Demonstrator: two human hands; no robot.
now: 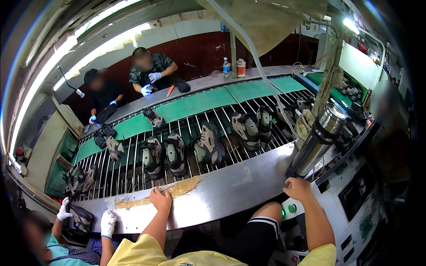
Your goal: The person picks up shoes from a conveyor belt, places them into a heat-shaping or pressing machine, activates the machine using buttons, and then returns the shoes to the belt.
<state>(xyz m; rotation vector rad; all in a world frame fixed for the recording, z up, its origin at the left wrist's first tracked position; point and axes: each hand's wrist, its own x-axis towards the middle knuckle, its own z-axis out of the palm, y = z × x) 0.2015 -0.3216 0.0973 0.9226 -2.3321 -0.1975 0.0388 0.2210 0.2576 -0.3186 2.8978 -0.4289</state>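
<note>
This is a factory workshop for footwear: half-built-looking shoes (211, 144) stand along a conveyor of metal rods (126, 173) across the middle of the frame, with a steel desk (239, 186) along its near edge. Gloved co-workers (151, 71) sit at upper left and lower left; bare tube lights (26, 93) and a machine's green button (291, 208), lower right, look industrial.

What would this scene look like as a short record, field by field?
Left hand: at the brown tape on the metal counter
Right hand: fingers curled, beside the steel flask's base; contact unclear
Conveyor: several tan-and-black shoes
Near left: a co-worker's white-gloved hand by the counter edge
Far side: two gloved people
Far counter: clear bottle, red-and-white container
</note>
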